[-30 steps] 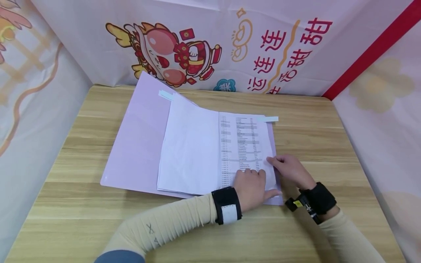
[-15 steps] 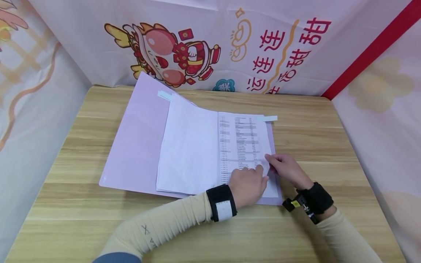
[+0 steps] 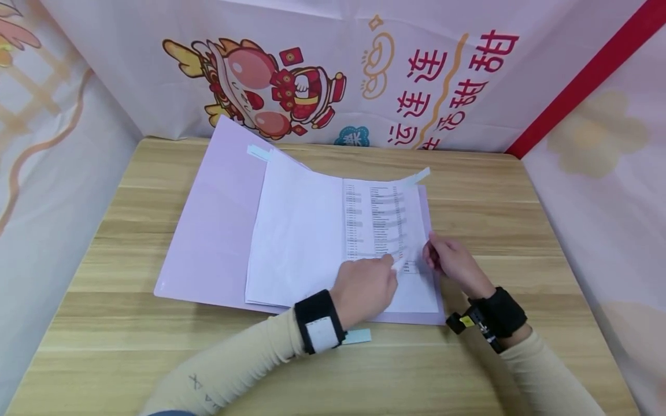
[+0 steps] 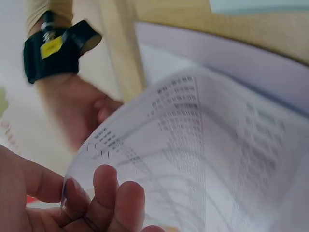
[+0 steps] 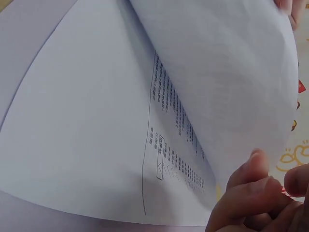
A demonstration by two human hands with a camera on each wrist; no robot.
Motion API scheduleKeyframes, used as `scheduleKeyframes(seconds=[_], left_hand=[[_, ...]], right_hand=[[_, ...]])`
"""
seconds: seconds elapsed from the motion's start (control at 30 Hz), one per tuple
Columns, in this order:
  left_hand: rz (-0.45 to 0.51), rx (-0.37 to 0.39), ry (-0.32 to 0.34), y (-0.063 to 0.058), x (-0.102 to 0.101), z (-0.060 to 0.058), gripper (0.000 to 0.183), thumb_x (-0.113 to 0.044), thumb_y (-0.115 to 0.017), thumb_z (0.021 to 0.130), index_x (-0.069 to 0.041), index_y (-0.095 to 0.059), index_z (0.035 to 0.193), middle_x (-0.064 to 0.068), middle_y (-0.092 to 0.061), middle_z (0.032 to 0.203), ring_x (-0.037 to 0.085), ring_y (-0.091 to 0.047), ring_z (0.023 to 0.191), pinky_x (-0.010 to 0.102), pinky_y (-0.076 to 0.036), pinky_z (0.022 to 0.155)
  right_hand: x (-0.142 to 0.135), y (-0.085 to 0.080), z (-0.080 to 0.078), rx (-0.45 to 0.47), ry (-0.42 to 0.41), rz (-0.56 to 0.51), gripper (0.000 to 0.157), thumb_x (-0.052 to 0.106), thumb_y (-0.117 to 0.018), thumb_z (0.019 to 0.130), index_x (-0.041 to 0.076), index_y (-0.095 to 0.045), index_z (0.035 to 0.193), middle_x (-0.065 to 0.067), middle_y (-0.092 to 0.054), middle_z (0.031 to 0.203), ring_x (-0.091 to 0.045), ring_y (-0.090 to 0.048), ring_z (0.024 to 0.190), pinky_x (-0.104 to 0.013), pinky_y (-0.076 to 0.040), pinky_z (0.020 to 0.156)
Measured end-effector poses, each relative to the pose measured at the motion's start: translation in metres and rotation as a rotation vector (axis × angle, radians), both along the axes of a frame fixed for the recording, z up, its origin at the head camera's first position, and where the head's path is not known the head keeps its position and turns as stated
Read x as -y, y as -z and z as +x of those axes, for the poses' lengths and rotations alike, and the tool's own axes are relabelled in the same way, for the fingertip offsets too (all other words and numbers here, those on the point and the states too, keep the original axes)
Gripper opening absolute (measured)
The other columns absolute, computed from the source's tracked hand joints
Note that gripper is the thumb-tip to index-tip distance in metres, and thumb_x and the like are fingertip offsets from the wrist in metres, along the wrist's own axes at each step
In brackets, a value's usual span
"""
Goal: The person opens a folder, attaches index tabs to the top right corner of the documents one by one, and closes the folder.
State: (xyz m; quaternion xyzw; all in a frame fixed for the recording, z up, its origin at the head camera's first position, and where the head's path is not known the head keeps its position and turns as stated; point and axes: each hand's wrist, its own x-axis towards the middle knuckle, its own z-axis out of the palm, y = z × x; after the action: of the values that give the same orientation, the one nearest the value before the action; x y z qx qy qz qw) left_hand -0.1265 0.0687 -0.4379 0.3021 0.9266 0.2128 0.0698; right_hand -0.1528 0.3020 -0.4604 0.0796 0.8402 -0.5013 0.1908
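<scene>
A light purple folder (image 3: 200,237) lies spread on the table, with a blank page (image 3: 299,231) on its left side and a printed page (image 3: 382,216) on its right. My left hand (image 3: 364,292) pinches the printed page's free edge between thumb and finger, and the paper curves upward in the left wrist view. Beneath it, another sheet (image 5: 77,125) with print and handwritten marks shows in the right wrist view. My right hand (image 3: 452,260) is at the folder's right edge, fingers loosely curled and thumb apart, holding nothing.
Pale blue tabs stick out at the top of the right page (image 3: 420,175) and the left page (image 3: 258,152). A similar blue strip (image 3: 358,336) lies just in front of the folder. The wooden table (image 3: 494,208) meets a printed cloth backdrop (image 3: 390,69) behind.
My left hand has moved left, lifting the page's lower right corner over. My right hand has let go of the page edge. The blue strip near my left wrist now shows.
</scene>
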Motion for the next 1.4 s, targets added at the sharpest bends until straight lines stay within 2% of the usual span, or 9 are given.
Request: scheduleKeyframes(seconds=[0.37,0.6,0.83,0.93,1.0,1.07,1.2,1.3,1.4], left_hand=[[0.129,-0.110,-0.187,-0.016,0.069,0.004,0.025,-0.023,-0.059,0.101,-0.016,-0.051,0.078,-0.007,-0.040,0.056,0.008,-0.041,0.048,0.026,-0.032,0.040],[0.117,-0.100,-0.336,-0.024,0.114,0.016,0.023,-0.020,-0.062,0.098,-0.013,-0.054,0.078,-0.004,-0.046,0.059,0.014,-0.046,0.055,0.029,-0.036,0.045],[0.135,-0.208,-0.411,-0.023,0.147,0.026,0.022,-0.016,-0.064,0.095,-0.008,-0.059,0.075,0.007,-0.062,0.070,0.029,-0.059,0.074,0.041,-0.044,0.062],[0.162,-0.227,-0.439,-0.021,0.158,0.032,0.017,-0.014,-0.064,0.094,-0.004,-0.066,0.080,0.013,-0.070,0.083,0.035,-0.064,0.093,0.051,-0.048,0.085],[0.174,-0.241,-0.461,-0.018,0.165,0.035,0.015,-0.013,-0.065,0.094,0.000,-0.070,0.088,0.018,-0.074,0.094,0.041,-0.062,0.110,0.059,-0.038,0.105],[0.177,-0.252,-0.485,-0.016,0.171,0.038,0.015,-0.012,-0.065,0.093,0.002,-0.071,0.093,0.020,-0.074,0.105,0.046,-0.055,0.124,0.065,-0.017,0.118],[0.173,-0.269,-0.541,-0.011,0.180,0.040,0.015,-0.012,-0.066,0.092,0.002,-0.071,0.090,0.023,-0.072,0.112,0.054,-0.047,0.132,0.070,0.008,0.116],[0.191,-0.249,-0.575,-0.008,0.185,0.041,0.015,-0.011,-0.067,0.092,0.002,-0.069,0.086,0.025,-0.071,0.115,0.056,-0.044,0.133,0.077,0.011,0.110],[0.222,-0.214,-0.597,-0.004,0.190,0.041,0.015,-0.011,-0.066,0.093,0.004,-0.070,0.090,0.025,-0.070,0.117,0.054,-0.045,0.133,0.086,0.003,0.104]], right_hand=[[0.013,-0.006,-0.014,0.018,-0.029,0.111,0.061,0.052,-0.034,0.109,-0.002,-0.060,0.100,-0.008,-0.054,0.083,-0.024,-0.052,0.078,-0.030,-0.042,0.066],[0.032,-0.006,-0.029,-0.044,-0.081,0.169,0.051,0.046,-0.041,0.109,0.000,-0.064,0.102,-0.009,-0.055,0.081,-0.027,-0.053,0.077,-0.034,-0.040,0.069],[0.063,-0.002,-0.043,-0.162,-0.176,0.218,0.042,0.038,-0.045,0.109,0.003,-0.065,0.098,-0.007,-0.056,0.076,-0.027,-0.052,0.075,-0.036,-0.039,0.070],[0.078,-0.001,-0.049,-0.214,-0.210,0.213,0.040,0.035,-0.047,0.109,0.002,-0.064,0.094,-0.007,-0.055,0.076,-0.027,-0.052,0.075,-0.036,-0.039,0.070],[0.088,-0.001,-0.054,-0.249,-0.233,0.212,0.039,0.034,-0.048,0.108,0.001,-0.063,0.093,-0.007,-0.054,0.077,-0.026,-0.052,0.075,-0.036,-0.040,0.069],[0.099,-0.001,-0.058,-0.263,-0.250,0.212,0.037,0.033,-0.049,0.108,0.003,-0.064,0.094,-0.006,-0.053,0.077,-0.025,-0.051,0.074,-0.035,-0.040,0.067],[0.117,-0.003,-0.065,-0.293,-0.278,0.227,0.033,0.033,-0.052,0.107,0.005,-0.066,0.096,-0.005,-0.052,0.077,-0.023,-0.051,0.073,-0.034,-0.039,0.065],[0.131,-0.004,-0.070,-0.313,-0.303,0.231,0.030,0.033,-0.053,0.107,0.008,-0.066,0.094,-0.004,-0.054,0.077,-0.021,-0.052,0.073,-0.033,-0.039,0.065],[0.145,-0.005,-0.074,-0.336,-0.340,0.229,0.026,0.032,-0.055,0.106,0.012,-0.065,0.093,-0.003,-0.056,0.077,-0.020,-0.053,0.072,-0.031,-0.040,0.065]])
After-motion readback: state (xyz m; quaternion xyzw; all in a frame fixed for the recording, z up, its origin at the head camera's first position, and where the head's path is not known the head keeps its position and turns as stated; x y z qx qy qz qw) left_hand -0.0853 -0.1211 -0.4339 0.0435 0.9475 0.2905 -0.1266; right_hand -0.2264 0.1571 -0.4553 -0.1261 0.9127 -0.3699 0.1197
